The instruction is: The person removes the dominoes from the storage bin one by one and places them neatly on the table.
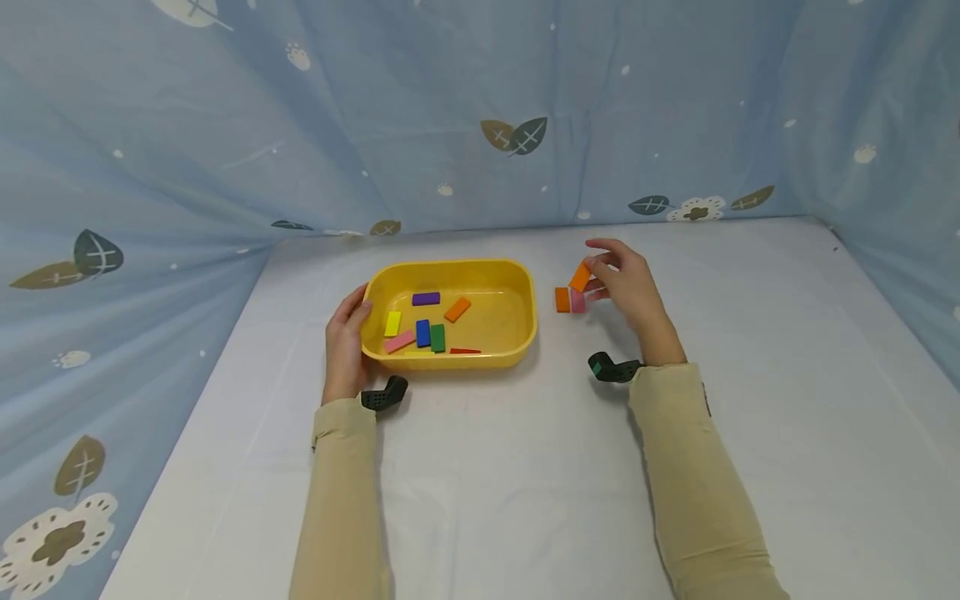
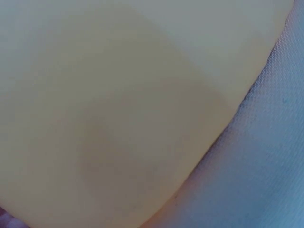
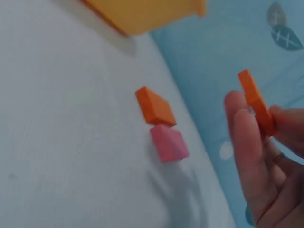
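The left hand [image 1: 345, 346] grips the left end of a yellow tray [image 1: 480, 361], its thumb at the rim. Inside the tray lie several coloured blocks, among them a purple block [image 1: 426, 298], a blue block [image 1: 423, 333], a green block [image 1: 438, 338] and an orange one [image 1: 457, 310]. To the tray's right, the right hand [image 1: 626, 283] pinches another orange block [image 1: 581, 276] [image 3: 258, 103] between thumb and fingers, raised over the table. Below it, a standing orange block [image 1: 562, 300] [image 3: 156, 108] and a pink block [image 1: 578, 302] [image 3: 169, 143] are side by side. The left wrist view shows mostly blurred yellow tray.
White cloth [image 1: 510, 483] covers the table. A blue patterned curtain [image 1: 450, 108] hangs behind it and along the sides. Black wrist devices [image 1: 385, 394] are worn at both cuffs, the right one [image 1: 613, 368] near the blocks.
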### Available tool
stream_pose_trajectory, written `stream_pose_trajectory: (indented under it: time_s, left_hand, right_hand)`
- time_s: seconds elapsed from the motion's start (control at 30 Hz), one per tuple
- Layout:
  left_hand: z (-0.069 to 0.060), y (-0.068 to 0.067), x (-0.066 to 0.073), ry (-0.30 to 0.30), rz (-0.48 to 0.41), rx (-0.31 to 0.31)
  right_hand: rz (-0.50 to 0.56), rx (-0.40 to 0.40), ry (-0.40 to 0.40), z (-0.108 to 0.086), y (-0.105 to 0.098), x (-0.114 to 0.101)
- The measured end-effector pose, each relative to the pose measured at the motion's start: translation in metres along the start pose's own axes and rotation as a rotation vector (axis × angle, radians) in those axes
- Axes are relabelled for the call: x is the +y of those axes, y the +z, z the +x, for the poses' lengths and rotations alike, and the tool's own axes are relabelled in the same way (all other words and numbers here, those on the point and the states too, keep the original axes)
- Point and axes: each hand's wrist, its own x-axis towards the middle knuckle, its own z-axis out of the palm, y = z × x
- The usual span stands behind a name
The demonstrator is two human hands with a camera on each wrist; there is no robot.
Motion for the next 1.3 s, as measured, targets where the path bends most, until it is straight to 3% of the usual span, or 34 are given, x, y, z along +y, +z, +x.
stream_pose_trajectory:
  time_s: [0.07, 0.3, 0.37, 0.53, 0.77, 0.9, 1.17, 1.3]
  left_hand:
    - [0.0, 0.0, 0.0, -0.006, 0.001, -0.001]
    - [-0.001, 0.0, 0.0, -0.006, 0.007, -0.002]
    - [-0.001, 0.0, 0.0, -0.002, 0.004, -0.002]
    - [0.0, -0.001, 0.0, 0.014, 0.0, -0.003]
    - [0.001, 0.0, -0.001, 0.008, 0.0, -0.008]
    - [0.0, 0.0, -0.001, 0.014, -0.006, -0.011]
    - [0.0, 0.0, -0.001, 0.013, -0.015, -0.022]
    - [0.0, 0.0, 0.0, 0.016, -0.023, -0.028]
  right_hand:
    - [-0.092, -0.027, 0.021, -0.007, -0.001, -0.003]
    - [-0.174, -0.143, 0.134, -0.006, -0.01, 0.011]
    - [-0.256, -0.157, 0.151, -0.005, -0.013, 0.013]
    - [-0.455, -0.184, 0.155, -0.005, -0.018, 0.016]
    - [-0.589, -0.174, 0.144, -0.004, -0.019, 0.02]
    - [-0.612, -0.168, 0.131, -0.004, -0.02, 0.019]
    - [-0.63, -0.258, 0.166, -0.008, -0.023, 0.012]
    - [-0.672, -0.26, 0.164, -0.009, -0.023, 0.013]
